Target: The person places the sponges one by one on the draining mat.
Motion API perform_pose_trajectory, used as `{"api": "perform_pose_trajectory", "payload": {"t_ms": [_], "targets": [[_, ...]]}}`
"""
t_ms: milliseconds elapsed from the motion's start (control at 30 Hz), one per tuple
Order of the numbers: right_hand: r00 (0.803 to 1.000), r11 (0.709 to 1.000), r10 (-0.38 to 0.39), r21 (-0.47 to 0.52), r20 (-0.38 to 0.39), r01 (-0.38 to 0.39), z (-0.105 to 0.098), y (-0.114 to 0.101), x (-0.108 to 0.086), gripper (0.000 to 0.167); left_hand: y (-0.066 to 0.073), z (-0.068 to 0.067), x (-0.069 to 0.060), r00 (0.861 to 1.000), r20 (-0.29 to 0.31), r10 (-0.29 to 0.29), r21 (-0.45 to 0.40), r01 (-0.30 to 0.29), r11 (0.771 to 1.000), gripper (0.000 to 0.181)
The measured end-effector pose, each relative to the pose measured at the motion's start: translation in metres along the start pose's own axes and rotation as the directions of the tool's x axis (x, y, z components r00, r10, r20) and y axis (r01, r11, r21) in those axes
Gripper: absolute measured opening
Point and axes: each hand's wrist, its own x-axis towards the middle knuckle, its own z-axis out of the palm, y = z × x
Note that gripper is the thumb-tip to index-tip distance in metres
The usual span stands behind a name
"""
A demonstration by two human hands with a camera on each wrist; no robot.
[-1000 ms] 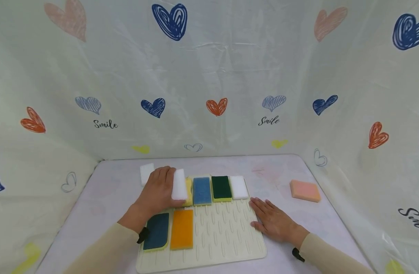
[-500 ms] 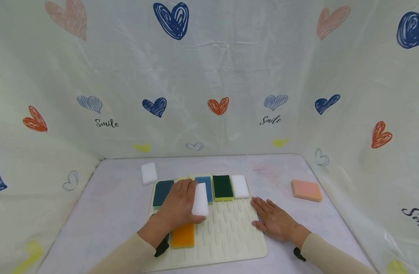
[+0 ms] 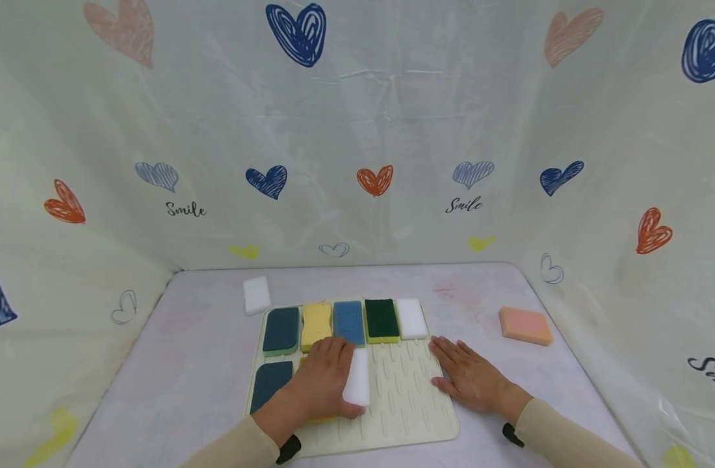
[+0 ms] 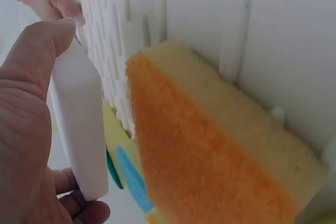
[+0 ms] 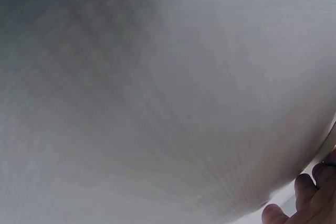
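My left hand [image 3: 325, 380] grips a white sponge [image 3: 357, 378] by its long edges, thumb at the near end and fingers at the far end. It is over the cream ridged mat [image 3: 407, 416], right of an orange-topped sponge [image 4: 194, 156] that the hand mostly hides in the head view. In the left wrist view the white sponge [image 4: 81, 119] sits between thumb and fingers. My right hand [image 3: 471, 377] rests with fingers extended on the mat's right edge. Along the mat's back row lie a dark blue sponge [image 3: 281, 330], yellow sponge [image 3: 316, 325], blue sponge [image 3: 348, 322], green sponge [image 3: 382, 320] and white sponge [image 3: 412, 318].
Another dark blue sponge [image 3: 272, 385] lies at the mat's front left. Off the mat are a loose white sponge [image 3: 257, 295] at the back left and a pink sponge [image 3: 525, 325] at the right. A heart-printed curtain [image 3: 334, 130] surrounds the table [image 3: 158, 383].
My left hand has carried the white sponge from the back row's left part toward the front and right, lowering it beside the orange sponge. The right hand stays at the mat's edge.
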Motion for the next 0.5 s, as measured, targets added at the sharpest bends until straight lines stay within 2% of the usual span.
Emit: {"api": "perform_pose_trajectory", "payload": {"t_ms": [200, 500], "targets": [[1.000, 1.000, 0.006, 0.003, 0.003, -0.006, 0.001, 0.001, 0.000, 0.079, 0.004, 0.006, 0.003, 0.996, 0.089, -0.019, 0.001, 0.019, 1.000, 0.112], [1.000, 1.000, 0.003, -0.003, 0.001, -0.003, 0.002, 0.001, 0.000, 0.080, 0.006, 0.013, 0.006, 0.991, 0.129, -0.035, 0.055, 0.028, 0.998, 0.113]]}}
